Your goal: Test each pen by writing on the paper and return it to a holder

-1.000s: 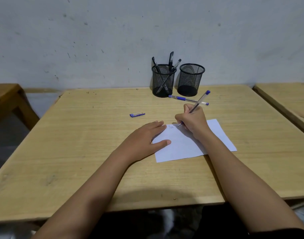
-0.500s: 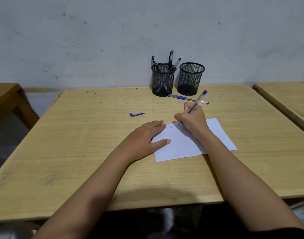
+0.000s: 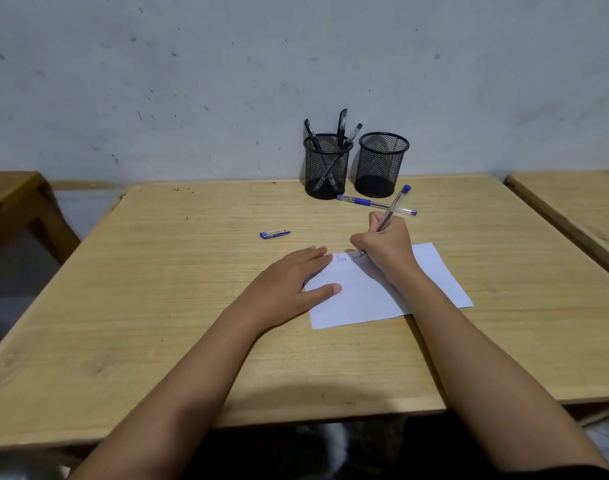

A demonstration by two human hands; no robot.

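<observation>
White paper [image 3: 365, 299] at frame centre lies under our flat left hand [image 3: 289, 285]; our right hand [image 3: 388, 251] grips a pen [image 3: 398, 199], tip on it.

A pale wooden surface [image 3: 157, 306] stands against a scuffed grey wall [image 3: 192, 81]. A darker wooden table [image 3: 9, 199] sits off to its left, and a second pale table [image 3: 573, 202] stands near its right edge.
</observation>
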